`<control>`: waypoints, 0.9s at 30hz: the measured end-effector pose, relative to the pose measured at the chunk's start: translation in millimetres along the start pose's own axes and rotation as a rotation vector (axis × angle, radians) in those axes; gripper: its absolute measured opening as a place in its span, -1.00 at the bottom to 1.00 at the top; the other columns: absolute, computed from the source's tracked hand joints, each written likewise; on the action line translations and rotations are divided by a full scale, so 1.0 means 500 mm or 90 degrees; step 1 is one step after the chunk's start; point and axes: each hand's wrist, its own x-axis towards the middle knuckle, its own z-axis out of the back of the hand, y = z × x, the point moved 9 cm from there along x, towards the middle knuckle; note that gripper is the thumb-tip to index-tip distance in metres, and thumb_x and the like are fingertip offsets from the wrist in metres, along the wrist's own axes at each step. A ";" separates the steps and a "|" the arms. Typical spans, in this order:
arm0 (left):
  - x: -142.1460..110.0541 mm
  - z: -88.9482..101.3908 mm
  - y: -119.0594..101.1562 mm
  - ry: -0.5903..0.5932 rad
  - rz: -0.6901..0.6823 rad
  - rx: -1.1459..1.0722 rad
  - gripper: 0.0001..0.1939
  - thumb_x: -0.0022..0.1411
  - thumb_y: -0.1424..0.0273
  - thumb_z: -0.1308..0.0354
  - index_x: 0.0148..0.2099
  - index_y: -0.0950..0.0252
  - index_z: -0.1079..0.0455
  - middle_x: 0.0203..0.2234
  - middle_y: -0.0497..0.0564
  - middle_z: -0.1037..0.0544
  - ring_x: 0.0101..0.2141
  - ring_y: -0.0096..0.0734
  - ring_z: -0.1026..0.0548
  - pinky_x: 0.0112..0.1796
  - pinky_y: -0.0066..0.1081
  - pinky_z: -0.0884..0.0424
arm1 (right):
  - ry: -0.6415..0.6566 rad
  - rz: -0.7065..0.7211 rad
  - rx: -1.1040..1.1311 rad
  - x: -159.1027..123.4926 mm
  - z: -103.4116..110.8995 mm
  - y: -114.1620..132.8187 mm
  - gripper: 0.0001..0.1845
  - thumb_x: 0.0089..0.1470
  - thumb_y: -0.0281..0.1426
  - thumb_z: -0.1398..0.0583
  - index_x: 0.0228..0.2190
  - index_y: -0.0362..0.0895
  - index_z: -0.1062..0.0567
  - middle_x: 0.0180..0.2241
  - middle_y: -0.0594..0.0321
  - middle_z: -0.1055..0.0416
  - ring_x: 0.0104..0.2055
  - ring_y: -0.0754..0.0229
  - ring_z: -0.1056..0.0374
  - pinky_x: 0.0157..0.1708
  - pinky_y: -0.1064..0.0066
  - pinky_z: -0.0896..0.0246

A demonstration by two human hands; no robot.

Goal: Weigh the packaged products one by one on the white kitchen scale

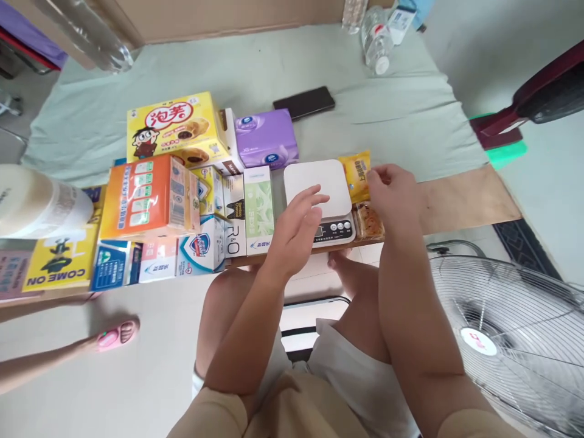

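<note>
A white kitchen scale (pixel 318 185) with a black button panel lies at the table's front edge. Over its lower left part hovers my left hand (pixel 296 231), fingers stretched out and nothing in them; whether it touches the scale I cannot tell. My right hand (pixel 395 191) is closed at the right edge of a small yellow snack packet (pixel 357 176), thumb and fingers pinching it. The packet is just right of the scale's plate. Below it, a clear-wrapped brown snack (pixel 368 221) rests beside the button panel, close to my right wrist.
Left of the scale stand a green-white box (pixel 259 204), a purple tissue pack (pixel 267 137), a yellow puff box (pixel 176 128) and an orange box (pixel 137 198). A black phone (pixel 305 103) and plastic bottle (pixel 378 42) lie behind. A fan (pixel 497 328) stands at right; another person's foot (pixel 118 336) shows lower left.
</note>
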 end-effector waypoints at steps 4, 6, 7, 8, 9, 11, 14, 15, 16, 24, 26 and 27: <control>-0.001 0.003 -0.004 0.002 -0.010 -0.009 -0.49 0.53 -0.02 0.07 0.06 0.19 -0.57 0.30 0.13 -0.52 0.37 -0.06 -0.40 0.39 0.03 -0.27 | 0.052 0.034 0.033 0.007 -0.022 -0.021 -0.58 0.03 -0.32 -0.23 -0.03 -0.03 -0.56 -0.02 0.11 -0.65 -0.03 -0.05 -0.55 0.12 -0.10 -0.44; -0.003 0.005 -0.005 0.002 -0.015 -0.014 -0.49 0.52 -0.02 0.06 0.05 0.19 -0.58 0.29 0.13 -0.53 0.36 -0.06 -0.41 0.39 0.02 -0.28 | 0.055 0.045 0.030 0.010 -0.025 -0.027 -0.55 0.02 -0.34 -0.23 0.00 -0.04 -0.55 0.02 0.10 -0.64 -0.02 -0.04 -0.55 0.14 -0.11 -0.43; -0.004 0.007 -0.005 0.000 -0.015 -0.018 -0.50 0.52 -0.02 0.05 0.05 0.19 -0.58 0.29 0.13 -0.53 0.36 -0.07 -0.42 0.38 0.01 -0.29 | 0.047 0.047 0.024 0.010 -0.022 -0.028 -0.57 0.03 -0.34 -0.23 -0.01 -0.05 -0.55 0.03 0.09 -0.63 0.01 -0.06 -0.54 0.16 -0.12 -0.41; -0.005 0.009 -0.006 -0.003 -0.013 -0.021 -0.50 0.52 -0.01 0.05 0.05 0.19 -0.58 0.29 0.13 -0.53 0.35 -0.07 -0.42 0.38 0.00 -0.30 | 0.027 0.047 0.020 0.009 -0.015 -0.025 -0.59 0.05 -0.33 -0.23 -0.03 -0.06 -0.55 0.04 0.07 -0.62 0.05 -0.07 -0.53 0.18 -0.13 -0.39; -0.007 0.012 -0.007 -0.007 -0.012 -0.023 -0.51 0.52 -0.01 0.04 0.05 0.19 -0.57 0.28 0.13 -0.53 0.35 -0.08 -0.42 0.37 -0.02 -0.30 | -0.004 0.053 0.018 0.004 -0.004 -0.016 -0.62 0.08 -0.31 -0.22 -0.04 -0.07 -0.55 0.05 0.04 -0.61 0.09 -0.09 -0.52 0.21 -0.14 -0.37; -0.014 0.023 -0.012 -0.015 -0.010 -0.017 -0.53 0.52 0.01 0.03 0.05 0.18 -0.57 0.27 0.12 -0.54 0.34 -0.09 -0.43 0.36 -0.05 -0.31 | -0.086 0.104 0.037 -0.017 0.025 0.023 -0.66 0.17 -0.27 -0.18 -0.04 -0.08 -0.53 0.07 0.01 -0.58 0.16 -0.08 -0.49 0.24 -0.14 -0.35; -0.029 0.056 -0.022 -0.042 -0.011 0.020 -0.56 0.53 0.04 0.04 0.04 0.18 -0.55 0.25 0.10 -0.55 0.33 -0.11 -0.43 0.36 -0.09 -0.30 | -0.089 0.245 0.098 -0.075 0.023 0.118 -0.70 0.28 -0.28 -0.09 -0.02 -0.03 -0.49 0.03 0.06 -0.57 0.12 0.01 -0.52 0.18 -0.05 -0.42; -0.037 0.073 -0.024 -0.057 -0.008 0.037 -0.57 0.53 0.06 0.05 0.04 0.18 -0.54 0.24 0.11 -0.55 0.33 -0.12 -0.42 0.37 -0.11 -0.30 | -0.048 0.286 0.114 -0.098 0.005 0.149 -0.71 0.28 -0.29 -0.09 -0.03 -0.03 -0.49 0.00 0.09 -0.58 0.09 0.03 -0.53 0.17 -0.02 -0.44; -0.044 0.091 -0.024 -0.072 -0.002 0.054 -0.58 0.53 0.07 0.05 0.05 0.18 -0.53 0.24 0.11 -0.54 0.33 -0.13 -0.42 0.37 -0.13 -0.29 | 0.003 0.319 0.122 -0.121 -0.020 0.177 -0.72 0.27 -0.29 -0.10 -0.04 -0.03 -0.50 -0.02 0.10 -0.60 0.07 0.04 -0.54 0.16 0.00 -0.44; -0.111 0.144 0.027 -0.099 0.095 -0.040 -0.49 0.52 0.07 0.14 0.32 0.20 -0.31 0.43 0.12 -0.32 0.49 -0.16 -0.18 0.49 -0.10 -0.10 | 0.322 0.426 -0.047 -0.285 -0.218 0.246 -0.50 0.18 -0.23 -0.17 0.11 -0.10 -0.52 0.19 -0.07 -0.52 0.21 -0.19 -0.44 0.16 -0.11 -0.42; -0.123 0.143 0.037 -0.128 0.104 -0.102 -0.46 0.52 0.09 0.18 0.39 0.17 -0.20 0.48 0.08 -0.25 0.54 -0.19 -0.08 0.52 -0.10 -0.04 | 0.336 0.460 -0.138 -0.322 -0.236 0.249 -0.40 0.19 -0.22 -0.18 0.23 -0.12 -0.44 0.34 -0.12 -0.37 0.40 -0.31 -0.27 0.31 -0.24 -0.28; -0.128 0.146 0.038 -0.151 0.099 -0.121 -0.46 0.52 0.08 0.20 0.41 0.14 -0.17 0.49 0.06 -0.23 0.55 -0.20 -0.03 0.53 -0.09 -0.01 | 0.331 0.478 -0.181 -0.340 -0.240 0.251 -0.36 0.21 -0.20 -0.19 0.27 -0.11 -0.41 0.41 -0.11 -0.28 0.48 -0.36 -0.14 0.38 -0.30 -0.16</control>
